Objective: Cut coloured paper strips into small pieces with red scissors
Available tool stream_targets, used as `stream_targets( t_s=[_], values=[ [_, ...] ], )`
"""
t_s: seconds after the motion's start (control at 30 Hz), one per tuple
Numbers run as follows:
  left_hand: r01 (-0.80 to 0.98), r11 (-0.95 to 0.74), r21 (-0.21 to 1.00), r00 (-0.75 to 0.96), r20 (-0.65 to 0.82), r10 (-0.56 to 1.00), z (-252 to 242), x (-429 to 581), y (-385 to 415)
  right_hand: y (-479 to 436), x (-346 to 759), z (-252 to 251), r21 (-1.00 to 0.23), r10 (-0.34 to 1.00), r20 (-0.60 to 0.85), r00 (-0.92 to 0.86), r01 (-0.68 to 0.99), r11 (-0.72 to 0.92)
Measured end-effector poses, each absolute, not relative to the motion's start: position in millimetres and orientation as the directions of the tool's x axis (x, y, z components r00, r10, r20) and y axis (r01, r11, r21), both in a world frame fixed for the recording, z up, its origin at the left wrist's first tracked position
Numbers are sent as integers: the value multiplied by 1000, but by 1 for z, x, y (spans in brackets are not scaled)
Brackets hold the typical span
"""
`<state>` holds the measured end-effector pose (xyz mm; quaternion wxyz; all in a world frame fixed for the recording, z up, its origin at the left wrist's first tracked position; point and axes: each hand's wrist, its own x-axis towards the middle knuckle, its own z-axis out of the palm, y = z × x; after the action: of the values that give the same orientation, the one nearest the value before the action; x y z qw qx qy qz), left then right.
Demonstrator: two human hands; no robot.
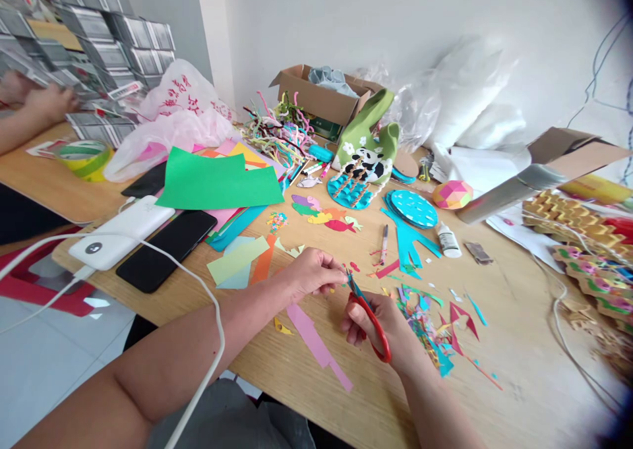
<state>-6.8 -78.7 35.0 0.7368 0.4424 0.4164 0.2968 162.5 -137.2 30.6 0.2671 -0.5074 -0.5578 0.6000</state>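
Observation:
My right hand (363, 324) grips a pair of red-handled scissors (380, 335), their blades pointing up and toward my left hand (319, 271). The fingertips of that left hand are pinched together at the scissor tips; what they hold is too small to make out. Small red paper bits (352, 266) lie just beyond the blades. Behind the hands lie several paper fish, among them a red fish (341, 226) and a yellow fish (320, 218). A heap of tiny confetti pieces (277, 222) sits left of them. A purple paper strip (316, 343) lies below my left hand.
Paper scraps (425, 324) spread to the right, near a glue bottle (449, 240) and a pen (384, 243). Green sheets (217, 182), a phone (165, 248) and a cabled power bank (119, 235) lie left. A metal flask (509, 193) lies right. Another person's hands (47, 99) are far left.

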Motion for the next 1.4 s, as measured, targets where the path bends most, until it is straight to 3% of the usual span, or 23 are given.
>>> stream_targets(
  t_s=[0.33,0.6,1.4],
  values=[
    [-61,431,900,479,-353,804,33,-6,-79,-138,160,35,-921,885,-352,-306,280,-270],
    [-72,433,899,497,-344,797,34,-7,-79,-138,160,38,-939,874,-311,-374,263,-221],
    [-136,457,879,515,-332,790,32,-5,-81,-139,159,37,-928,898,-332,-289,271,-256]
  ],
)
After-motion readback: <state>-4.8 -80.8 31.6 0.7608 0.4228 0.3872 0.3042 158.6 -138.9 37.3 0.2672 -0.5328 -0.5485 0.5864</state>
